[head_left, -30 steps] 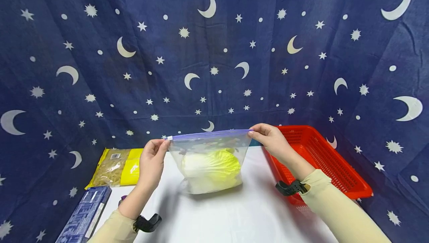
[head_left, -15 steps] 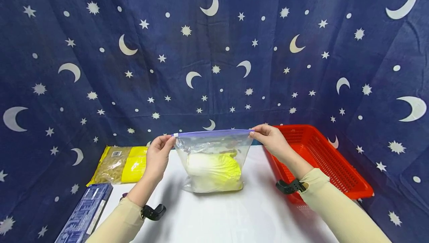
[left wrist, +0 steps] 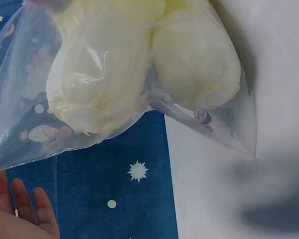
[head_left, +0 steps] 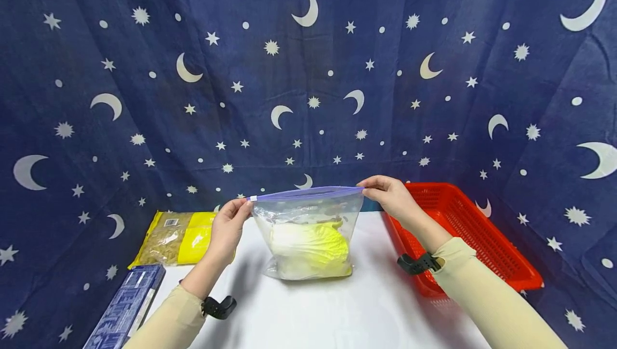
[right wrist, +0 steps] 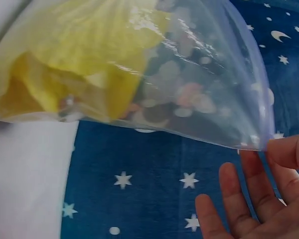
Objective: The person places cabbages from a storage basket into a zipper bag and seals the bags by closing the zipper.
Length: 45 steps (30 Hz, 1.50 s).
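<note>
A clear slider zip bag point(head_left: 308, 209) with a purple zip strip stands upright on the white table, its base close to the cloth. Napa cabbage point(head_left: 310, 247) fills its lower part; the left wrist view reveals two pale stem ends, of one cabbage piece point(left wrist: 104, 74) and another cabbage piece point(left wrist: 197, 62). My left hand point(head_left: 228, 230) pinches the top left corner, right beside the white slider point(head_left: 253, 198). Thumb and forefinger of my right hand point(head_left: 392, 199) pinch the opposite top corner, the other fingers spread below it in the right wrist view. The strip's two edges look slightly parted midway.
A red plastic basket point(head_left: 474, 236) stands to the right, partly behind my right forearm. To the left lie a yellow and clear food packet point(head_left: 173, 236) and a long blue box point(head_left: 126, 306). A blue star-and-moon curtain point(head_left: 308, 81) hangs behind the white table point(head_left: 328, 317).
My left hand has shifted slightly right with its corner of the bag, so the zip strip is a little less stretched. My right hand keeps its pinch nearly in place.
</note>
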Each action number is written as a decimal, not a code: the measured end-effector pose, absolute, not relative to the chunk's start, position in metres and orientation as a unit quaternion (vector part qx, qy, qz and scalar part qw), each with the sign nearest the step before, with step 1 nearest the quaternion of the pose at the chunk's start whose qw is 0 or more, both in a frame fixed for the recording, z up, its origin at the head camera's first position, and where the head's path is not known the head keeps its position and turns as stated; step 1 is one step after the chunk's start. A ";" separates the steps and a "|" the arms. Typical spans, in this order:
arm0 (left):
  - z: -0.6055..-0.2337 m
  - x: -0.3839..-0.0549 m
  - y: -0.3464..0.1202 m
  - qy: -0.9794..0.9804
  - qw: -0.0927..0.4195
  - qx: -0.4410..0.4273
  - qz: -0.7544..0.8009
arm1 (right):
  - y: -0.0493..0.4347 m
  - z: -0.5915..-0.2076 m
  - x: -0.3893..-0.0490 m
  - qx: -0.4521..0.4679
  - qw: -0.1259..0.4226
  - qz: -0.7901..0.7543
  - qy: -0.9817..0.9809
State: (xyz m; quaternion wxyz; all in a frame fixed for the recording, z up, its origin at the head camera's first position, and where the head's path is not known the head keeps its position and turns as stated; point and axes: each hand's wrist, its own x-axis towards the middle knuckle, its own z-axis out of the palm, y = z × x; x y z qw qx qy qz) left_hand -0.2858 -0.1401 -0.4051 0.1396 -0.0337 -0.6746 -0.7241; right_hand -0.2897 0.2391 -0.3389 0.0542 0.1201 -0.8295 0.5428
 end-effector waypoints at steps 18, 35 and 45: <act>-0.396 -0.283 -0.139 -0.700 0.118 -0.029 -0.704 | 0.121 -0.272 -0.304 0.290 0.024 0.361 -0.886; -0.398 -0.280 -0.139 -0.685 0.130 -0.033 -0.716 | 0.045 -0.291 -0.320 0.317 0.017 0.204 -0.926; -0.398 -0.281 -0.139 -0.680 0.136 -0.037 -0.719 | 0.035 -0.292 -0.319 0.324 0.031 0.217 -0.920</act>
